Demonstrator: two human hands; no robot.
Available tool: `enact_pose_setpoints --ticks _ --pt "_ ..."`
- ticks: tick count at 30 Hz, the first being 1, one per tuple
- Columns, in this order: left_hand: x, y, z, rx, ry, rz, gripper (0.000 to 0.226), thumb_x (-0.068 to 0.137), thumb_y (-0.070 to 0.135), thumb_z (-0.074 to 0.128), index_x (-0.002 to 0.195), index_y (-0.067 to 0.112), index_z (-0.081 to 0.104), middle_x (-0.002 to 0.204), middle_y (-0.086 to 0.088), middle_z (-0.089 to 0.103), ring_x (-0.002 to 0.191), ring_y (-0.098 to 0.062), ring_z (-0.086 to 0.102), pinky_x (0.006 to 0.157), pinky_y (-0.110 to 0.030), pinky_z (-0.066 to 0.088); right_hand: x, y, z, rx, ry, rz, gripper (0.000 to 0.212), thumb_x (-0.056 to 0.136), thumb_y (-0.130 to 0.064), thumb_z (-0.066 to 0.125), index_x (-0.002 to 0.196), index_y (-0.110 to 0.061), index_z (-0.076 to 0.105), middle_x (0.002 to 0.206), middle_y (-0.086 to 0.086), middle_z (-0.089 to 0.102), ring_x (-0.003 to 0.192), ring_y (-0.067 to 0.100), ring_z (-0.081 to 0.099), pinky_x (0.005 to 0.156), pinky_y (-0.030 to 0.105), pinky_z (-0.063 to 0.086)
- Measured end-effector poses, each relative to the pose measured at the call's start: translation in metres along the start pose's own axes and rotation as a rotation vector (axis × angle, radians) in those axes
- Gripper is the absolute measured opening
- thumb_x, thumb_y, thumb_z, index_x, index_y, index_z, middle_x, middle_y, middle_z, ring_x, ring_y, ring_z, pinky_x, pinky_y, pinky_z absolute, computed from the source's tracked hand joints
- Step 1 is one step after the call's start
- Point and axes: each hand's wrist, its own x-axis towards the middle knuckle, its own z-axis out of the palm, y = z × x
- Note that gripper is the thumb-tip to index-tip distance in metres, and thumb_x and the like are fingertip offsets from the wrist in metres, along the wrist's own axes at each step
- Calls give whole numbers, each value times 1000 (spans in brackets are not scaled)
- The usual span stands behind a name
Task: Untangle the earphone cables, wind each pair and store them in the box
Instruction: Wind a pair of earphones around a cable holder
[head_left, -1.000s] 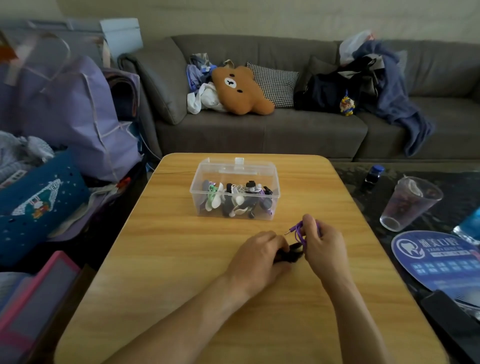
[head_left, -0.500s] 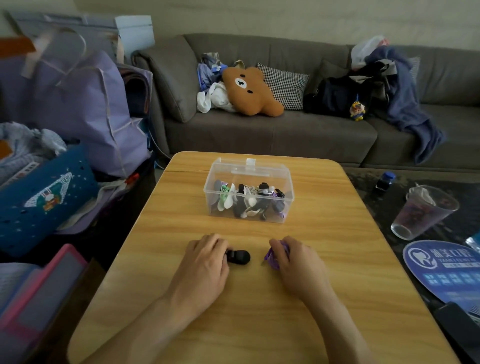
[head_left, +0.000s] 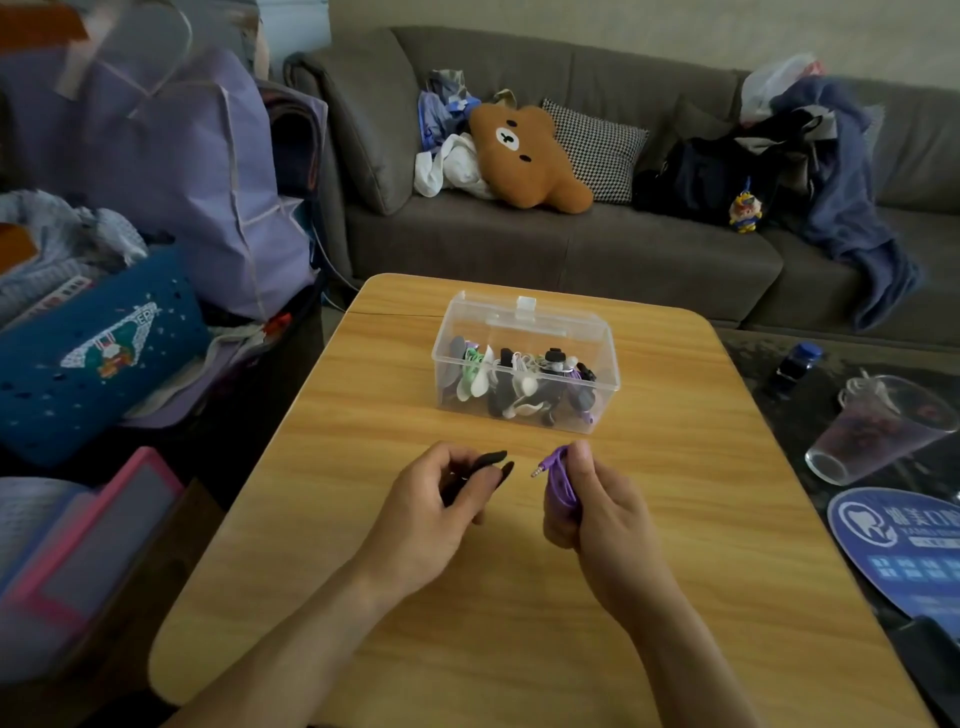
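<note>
Purple earphone cable (head_left: 560, 480), wound in a bundle, is gripped in the right hand (head_left: 597, 512) at lower centre; the left hand (head_left: 431, 512) pinches a black holder (head_left: 485, 461). Likely next: fasten the bundle, then the clear box (head_left: 524, 364) just above

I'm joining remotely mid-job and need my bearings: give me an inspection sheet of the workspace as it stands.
Surface: wooden table, bare in front of the hands.
Job's things: clear plastic box, lid apparently shut, holding several wound earphones; purple earphone cable and black holder out of the box.
Clutter: plastic cup, small dark bottle and round blue fan on the dark table to the right.
Grippers: left hand pinches the black holder; right hand grips the coiled purple cable.
Cables: purple plug sticks out toward the left hand.
Surroundings: grey sofa with bear cushion and clothes; bags at left.
</note>
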Motion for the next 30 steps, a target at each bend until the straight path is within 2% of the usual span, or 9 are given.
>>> enact_pose_setpoints --ticks 3,7,11,15,19,22,25,28,30 --pt "-4 5 -3 -165 -36 -118 12 93 19 66 92 9 59 64 -3 56 58 -12 50 56 -20 43 -6 0 13 106 -90 57 49 105 -39 38 67 -9 48 56 5 34 51 17 29 50 29 27" --pt "-9 5 3 -290 -69 -251 17 88 12 71 85 6 56 55 -4 49 47 -15 41 44 -22 33 -8 1 22 74 -81 88 48 104 -37 41 65 -10 50 55 5 36 50 16 31 48 27 27" --pt "-10 7 1 -342 -122 -311 13 88 9 70 82 10 58 55 0 51 47 -10 45 43 -20 34 -7 5 20 -282 -72 12 65 104 -45 37 74 11 54 58 6 46 54 14 39 51 24 33" --pt "-13 6 3 -357 -144 -298 10 88 7 68 88 8 58 57 -1 52 48 -9 47 43 -19 36 -5 14 20 -502 -97 -80 72 104 -55 30 77 3 64 67 15 64 61 31 53 59 41 42" --pt "-14 3 5 -407 -136 -257 16 83 12 74 87 9 59 64 -5 54 54 -11 48 45 -20 37 -5 11 21 -406 -62 -66 65 105 -44 33 74 7 60 60 7 54 56 14 44 57 33 34" --pt "-14 3 6 -506 -181 -258 25 67 26 77 84 14 62 72 -9 55 61 -14 49 48 -24 32 -8 10 26 -256 -41 -20 70 102 -47 31 72 14 52 61 12 51 57 21 42 55 32 33" --pt "-12 3 8 -503 -169 -262 25 64 29 76 82 17 64 74 -8 55 64 -15 50 49 -25 34 -9 12 30 -191 -21 -28 71 103 -50 29 65 6 49 59 11 47 56 22 40 54 32 33" --pt "-11 2 7 -466 -122 -231 20 71 19 74 84 12 62 70 -9 53 60 -15 48 48 -23 37 -9 8 29 -199 5 -38 58 100 -47 31 59 -11 50 51 -1 44 49 13 39 49 23 32" --pt "-10 2 7 -398 -103 -191 20 78 12 76 89 6 61 71 -8 58 61 -13 52 52 -22 42 -9 6 27 -208 7 -50 55 100 -45 32 57 -18 53 50 -4 45 48 12 40 48 23 33"
